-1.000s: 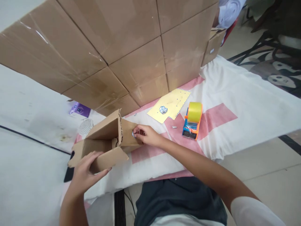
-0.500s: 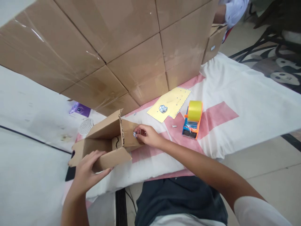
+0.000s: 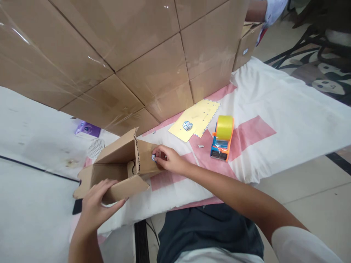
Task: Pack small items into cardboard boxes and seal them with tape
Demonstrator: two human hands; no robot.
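Observation:
An open cardboard box [image 3: 115, 157] lies tilted on the cloth, its flaps spread. My left hand [image 3: 99, 201] grips the near side wall, fingers over the inside and thumb outside. My right hand [image 3: 167, 157] is at the box's right flap [image 3: 146, 148], thumb and fingers pinched on a small white-and-blue sticker [image 3: 153, 157] against the cardboard. Part of the sticker is hidden by the fingertips. To the right of that hand lies a yellow paper sheet [image 3: 201, 115] with a white-and-blue crumpled-looking piece [image 3: 187, 126] on it.
Taped cardboard boxes [image 3: 153, 62] form a wall behind. A tape dispenser [image 3: 222, 138] with yellow tape stands on the pink-and-white cloth [image 3: 257, 153]. A purple packet [image 3: 87, 129] and a perforated white disc [image 3: 95, 148] lie at left. Another person's sleeve [image 3: 275, 11] shows top right.
The whole view has shifted slightly, so things sit a little further left. Both hands keep their places on the box, and the right fingers still pinch the sticker at the flap.

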